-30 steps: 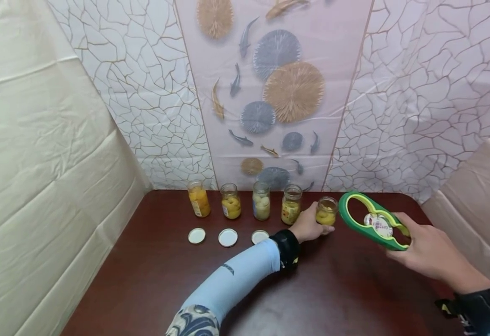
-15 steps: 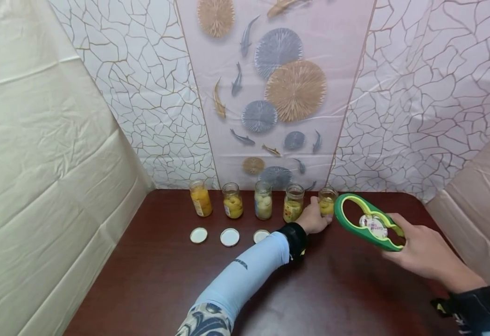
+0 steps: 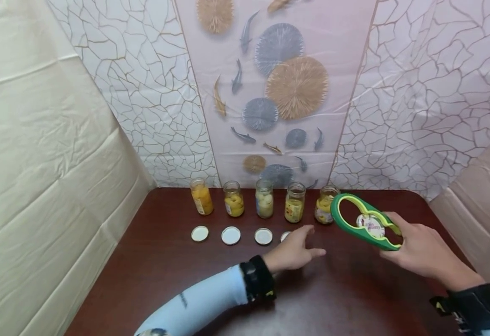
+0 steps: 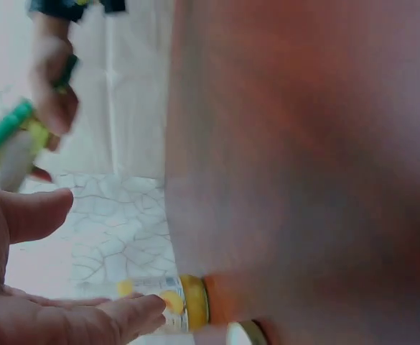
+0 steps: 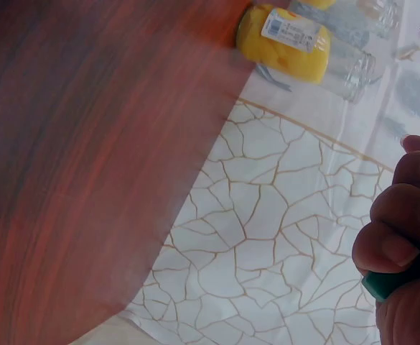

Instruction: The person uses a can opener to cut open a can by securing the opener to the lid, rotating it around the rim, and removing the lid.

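Note:
My left hand [image 3: 293,249] is above the table with fingers stretched out and thumb apart, holding nothing. Just beyond it, a glass jar of yellow fruit [image 3: 324,210] stands lidless at the right end of a row. A white lid [image 3: 285,236] is partly hidden by the left fingers. Raised at the right, my right hand [image 3: 421,252] grips a green and yellow jar opener [image 3: 354,230] by one end. A printed lid [image 3: 371,226] sits within the opener's middle opening. In the right wrist view, curled fingers [image 5: 400,215] wrap the opener's green edge [image 5: 385,284].
Several more uncapped jars line the table's back edge, among them an orange-filled jar [image 3: 202,198] and one with pale fruit [image 3: 264,200]. White lids, such as the leftmost lid [image 3: 199,233], lie before them. A patterned cloth wall [image 3: 165,116] rises behind the dark red table [image 3: 144,280].
My left hand has let go of the rightmost jar and drawn back toward me and to the left. That jar now stands farther back, in the row. The right hand stays nearly still.

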Demonstrator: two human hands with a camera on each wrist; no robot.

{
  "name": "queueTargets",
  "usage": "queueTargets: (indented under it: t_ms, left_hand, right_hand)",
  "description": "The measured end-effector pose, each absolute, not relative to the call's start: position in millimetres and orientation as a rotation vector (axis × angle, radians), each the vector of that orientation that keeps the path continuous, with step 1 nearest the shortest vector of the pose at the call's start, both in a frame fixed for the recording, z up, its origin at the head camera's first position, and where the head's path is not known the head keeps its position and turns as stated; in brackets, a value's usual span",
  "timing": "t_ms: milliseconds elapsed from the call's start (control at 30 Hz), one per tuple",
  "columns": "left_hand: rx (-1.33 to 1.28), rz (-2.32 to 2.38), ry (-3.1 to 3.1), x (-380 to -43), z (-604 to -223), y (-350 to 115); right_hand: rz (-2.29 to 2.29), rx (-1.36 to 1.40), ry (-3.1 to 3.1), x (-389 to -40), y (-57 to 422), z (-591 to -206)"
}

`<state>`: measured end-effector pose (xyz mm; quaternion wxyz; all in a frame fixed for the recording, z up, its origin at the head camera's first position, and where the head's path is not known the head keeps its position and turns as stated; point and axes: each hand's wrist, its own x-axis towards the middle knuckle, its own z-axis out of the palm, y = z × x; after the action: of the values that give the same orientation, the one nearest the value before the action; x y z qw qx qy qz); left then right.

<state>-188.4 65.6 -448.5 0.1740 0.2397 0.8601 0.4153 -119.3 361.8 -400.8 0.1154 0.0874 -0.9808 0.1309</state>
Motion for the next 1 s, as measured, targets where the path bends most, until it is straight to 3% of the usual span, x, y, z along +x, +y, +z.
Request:
queueTargets:
  t_ms: [300, 533, 1000]
  left_hand:
    - [0.84, 1.369, 2.378, -174.7, -458.2, 20.2]
    - [1.024, 1.617, 1.92, -180.6, -452.0, 27.3]
    - [0.913, 1.948, 1.089, -159.6, -422.3, 51.9]
  right_hand:
    - [0.371, 0.3, -2.912, -122.5, 342.6, -399.7]
    - [0.399, 0.449, -2.862, -123.7, 315.1, -400.6]
    - [0.425, 0.605, -2.743, -108.4, 274.4, -392.0]
